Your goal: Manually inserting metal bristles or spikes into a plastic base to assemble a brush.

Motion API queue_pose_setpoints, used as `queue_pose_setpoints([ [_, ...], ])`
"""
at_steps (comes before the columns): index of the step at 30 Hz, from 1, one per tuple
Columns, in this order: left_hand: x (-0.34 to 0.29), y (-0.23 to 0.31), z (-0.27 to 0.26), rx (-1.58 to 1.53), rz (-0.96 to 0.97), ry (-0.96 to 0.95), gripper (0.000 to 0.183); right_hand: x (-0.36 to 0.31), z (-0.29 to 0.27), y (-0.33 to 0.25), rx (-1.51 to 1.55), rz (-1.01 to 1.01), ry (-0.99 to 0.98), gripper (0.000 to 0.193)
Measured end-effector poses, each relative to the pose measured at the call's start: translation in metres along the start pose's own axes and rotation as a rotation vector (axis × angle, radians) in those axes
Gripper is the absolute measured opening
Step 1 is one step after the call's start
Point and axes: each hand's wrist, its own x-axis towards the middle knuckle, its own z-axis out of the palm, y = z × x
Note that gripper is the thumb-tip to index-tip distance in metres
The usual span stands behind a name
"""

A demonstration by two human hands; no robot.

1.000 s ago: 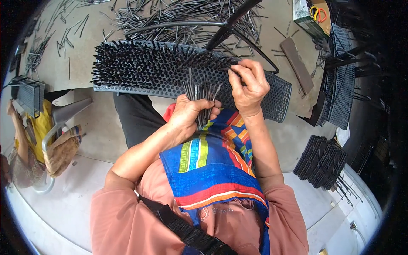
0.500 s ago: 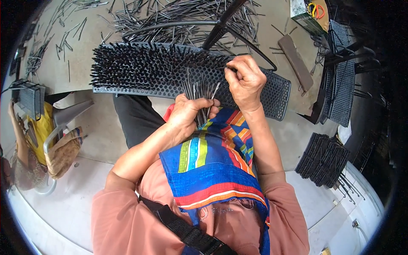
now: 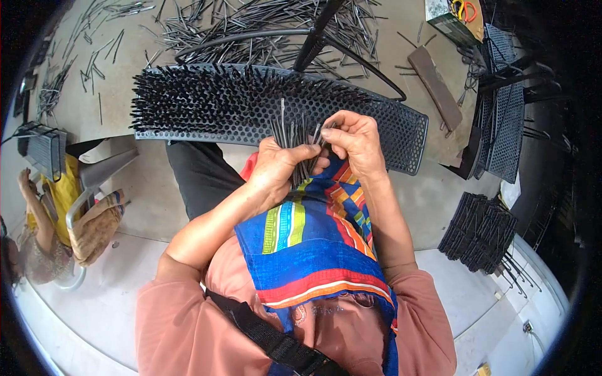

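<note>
A long black perforated panel [image 3: 401, 135] lies across in front of me, with dense dark strips [image 3: 188, 97] standing in the holes of its left and middle parts. The holes toward its right end are bare. My left hand [image 3: 279, 166] is closed round a bundle of thin dark strips [image 3: 291, 133], which point up over the panel's near edge. My right hand [image 3: 356, 139] pinches at one strip on the bundle's right side, thumb against fingers. Whether that strip is still among those in the left hand cannot be made out.
Many loose strips [image 3: 219, 28] are heaped behind the panel, under a bent black metal rod frame [image 3: 320, 37]. A brown bar [image 3: 434, 88] and a box with scissors [image 3: 454, 28] lie at right. Stacked black pieces [image 3: 480, 232] are lower right. Another person's arm [image 3: 37, 213] shows far left.
My right hand has come down from the panel's holes to the strips in my left hand. The left hand stays nearly in place.
</note>
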Motion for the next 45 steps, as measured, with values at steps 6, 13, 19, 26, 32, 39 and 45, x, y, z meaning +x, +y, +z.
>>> queue_pose_setpoints([
  [6, 0.0, -0.004, -0.003, 0.091, -0.01, 0.101, 0.011, 0.001, -0.002, -0.013, 0.019, -0.488, 0.373, 0.009],
  [13, 0.003, -0.002, 0.001, 0.072, -0.032, 0.077, 0.012, 0.015, -0.004, -0.01, -0.321, -0.728, 0.476, 0.007],
  [19, 0.005, -0.003, 0.001, 0.095, -0.019, 0.066, 0.012, 0.015, -0.01, -0.009, -0.326, -0.714, 0.504, 0.007],
  [26, 0.005, -0.004, 0.002, 0.142, 0.017, 0.051, 0.011, 0.016, -0.005, -0.009, -0.536, -0.802, 0.496, 0.007],
  [32, 0.005, -0.003, 0.0, 0.124, 0.004, 0.056, 0.012, 0.018, 0.002, -0.011, -0.698, -0.772, 0.487, 0.009],
  [39, 0.007, -0.002, 0.0, 0.074, -0.002, 0.047, 0.013, 0.022, 0.0, -0.006, -0.844, -0.828, 0.426, 0.009],
  [45, 0.007, 0.0, -0.002, -0.021, -0.015, 0.015, 0.016, 0.003, -0.004, -0.012, -0.595, -0.292, 0.066, 0.013],
])
